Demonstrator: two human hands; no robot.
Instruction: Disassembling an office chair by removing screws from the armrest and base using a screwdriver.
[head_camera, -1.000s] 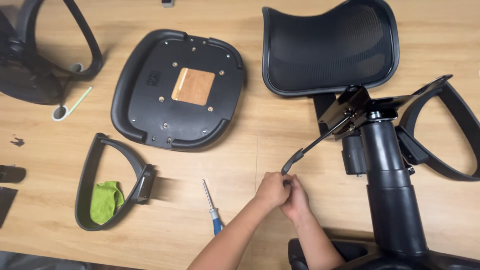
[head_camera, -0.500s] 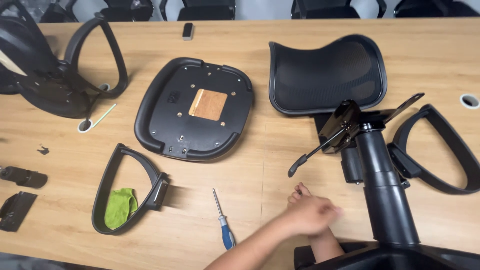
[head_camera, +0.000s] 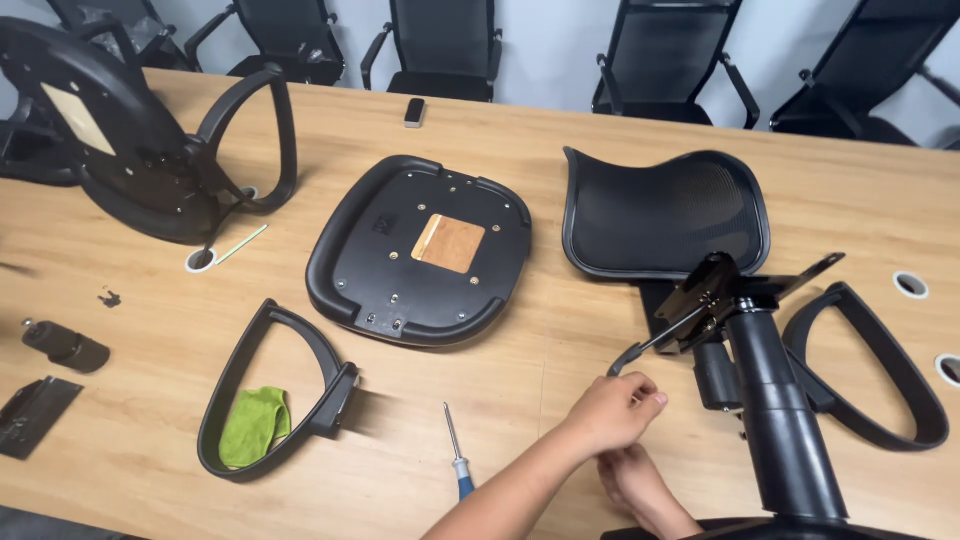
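Note:
My left hand (head_camera: 615, 410) reaches in from the bottom, fingers curled shut, just under the tip of a thin black lever (head_camera: 655, 343). The lever sticks out of a black tilt mechanism (head_camera: 720, 285) on top of a black column (head_camera: 780, 420) of a chair base. My right hand (head_camera: 640, 490) lies lower, on the wooden table (head_camera: 560, 330), partly behind my left wrist; its fingers are hard to read. A blue-handled screwdriver (head_camera: 457, 455) lies left of my forearm.
An upturned black seat pan (head_camera: 420, 250) and a mesh backrest (head_camera: 665, 210) lie mid-table. One armrest (head_camera: 285, 385) rings a green cloth (head_camera: 255, 425); another armrest (head_camera: 880, 380) is right of the column. A part-built chair (head_camera: 120, 150) lies far left. Office chairs line the far edge.
The view has tilted up to show the far edge and chairs. Both hands left the lever tip and dropped; my left hand is now back up just below it.

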